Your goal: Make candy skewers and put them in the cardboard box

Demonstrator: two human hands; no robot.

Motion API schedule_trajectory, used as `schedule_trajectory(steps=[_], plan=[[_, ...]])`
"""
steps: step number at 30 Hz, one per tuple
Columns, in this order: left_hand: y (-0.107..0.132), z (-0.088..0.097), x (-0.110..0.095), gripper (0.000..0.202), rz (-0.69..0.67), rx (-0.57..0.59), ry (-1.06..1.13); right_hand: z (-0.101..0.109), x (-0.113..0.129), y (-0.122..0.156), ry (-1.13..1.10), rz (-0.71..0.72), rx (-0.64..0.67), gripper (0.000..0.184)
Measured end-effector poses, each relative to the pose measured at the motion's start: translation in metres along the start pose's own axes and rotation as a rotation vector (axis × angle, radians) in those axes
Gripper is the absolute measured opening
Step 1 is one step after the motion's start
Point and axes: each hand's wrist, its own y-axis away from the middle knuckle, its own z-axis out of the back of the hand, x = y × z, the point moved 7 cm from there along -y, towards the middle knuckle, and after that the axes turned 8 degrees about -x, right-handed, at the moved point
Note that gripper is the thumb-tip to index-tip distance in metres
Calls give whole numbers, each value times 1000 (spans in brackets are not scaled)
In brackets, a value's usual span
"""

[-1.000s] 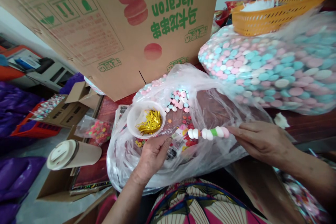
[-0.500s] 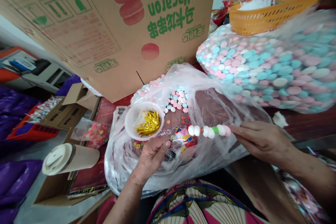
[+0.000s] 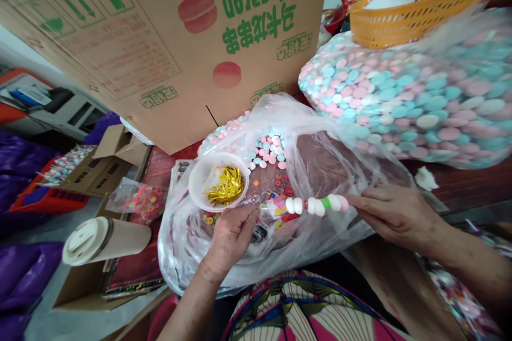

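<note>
A candy skewer [image 3: 316, 205] with white, green and pink marshmallow-like pieces lies nearly level between my hands. My right hand [image 3: 394, 213] presses its fingertips against the pink piece at the right end. My left hand [image 3: 234, 232] is closed in a pinch at the left end of the thin stick, of which little shows. Just beyond my left hand, a white bowl [image 3: 196, 184] holds gold twist ties [image 3: 226, 185]. Under both hands a clear plastic bag [image 3: 332, 170] is spread, with loose pastel candies [image 3: 268, 152] and small ring candies [image 3: 286, 190] on it.
A tall cardboard box [image 3: 192, 96] stands behind the work area. At right lies a big bag of pastel candies [image 3: 400, 101], with a yellow basket [image 3: 384, 24] on top. A lidded cup [image 3: 120, 237] and a small bag of ring candies [image 3: 146, 200] are at left.
The skewer's left part has dipped slightly, and less bare stick shows beside my left hand. Both hands keep their grip. The whole view has shifted a little.
</note>
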Motion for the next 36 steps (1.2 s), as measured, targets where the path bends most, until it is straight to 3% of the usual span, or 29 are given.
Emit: schedule_trajectory(steps=[4, 8, 14, 19, 27, 36], plan=[[1, -3, -6, 35, -68, 51, -78, -1, -8, 6, -61, -76, -12, 25], [3, -4, -3, 33, -39, 59, 19, -1, -13, 8, -143, -146, -51, 24], [7, -4, 8, 27, -3, 25, 128, 7, -13, 1, -79, -187, -162, 20], [4, -1, 9, 31, 31, -8, 92, -1, -2, 1, -62, -78, -100, 23], [4, 2, -11, 27, -124, -1, -361, -4, 0, 5, 105, 82, 5, 26], [9, -2, 1, 30, 15, 17, -85, -6, 4, 9, 52, 83, -2, 23]])
